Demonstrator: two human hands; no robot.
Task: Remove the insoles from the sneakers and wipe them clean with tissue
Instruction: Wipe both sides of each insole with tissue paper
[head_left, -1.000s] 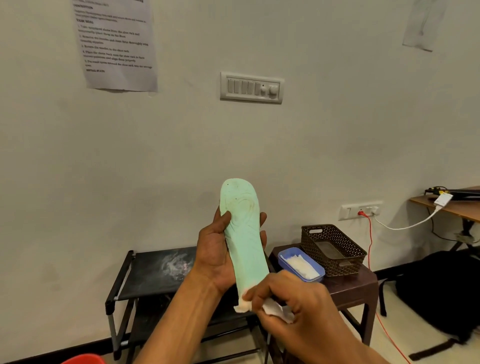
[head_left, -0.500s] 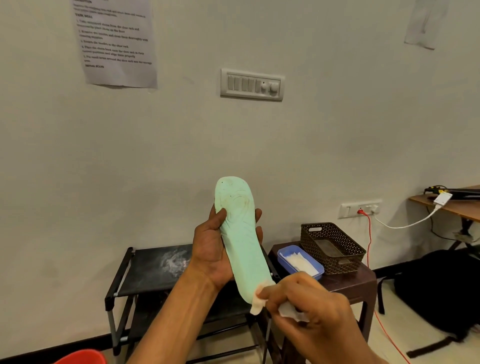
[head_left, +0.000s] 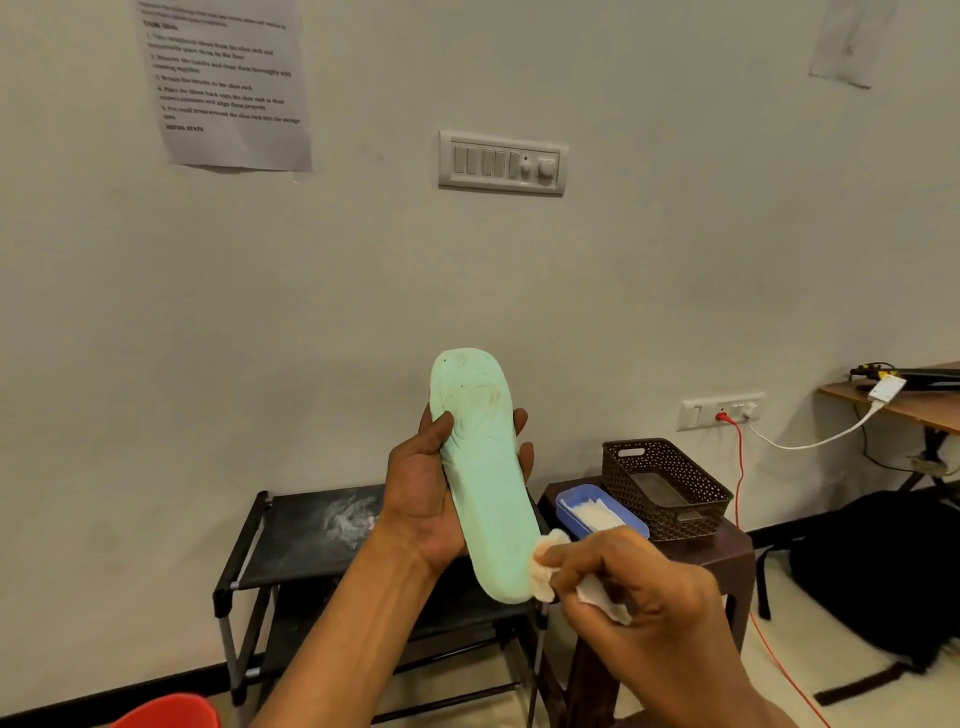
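Note:
A mint-green insole stands nearly upright in front of me, toe end up and slightly dirty. My left hand grips its middle from behind, thumb on the front face and fingertips showing at its right edge. My right hand pinches a crumpled white tissue against the insole's lower right edge at the heel. No sneakers are in view.
A black shoe rack stands below against the wall. Right of it, a brown stool carries a blue tray of tissues and a dark woven basket. A black bag and red cable lie at right; a red tub shows at the bottom left.
My right hand with the tissue slid from the heel's bottom edge round to its right side. The insole's heel tilted a little to the right, and the hands sit slightly lower in view.

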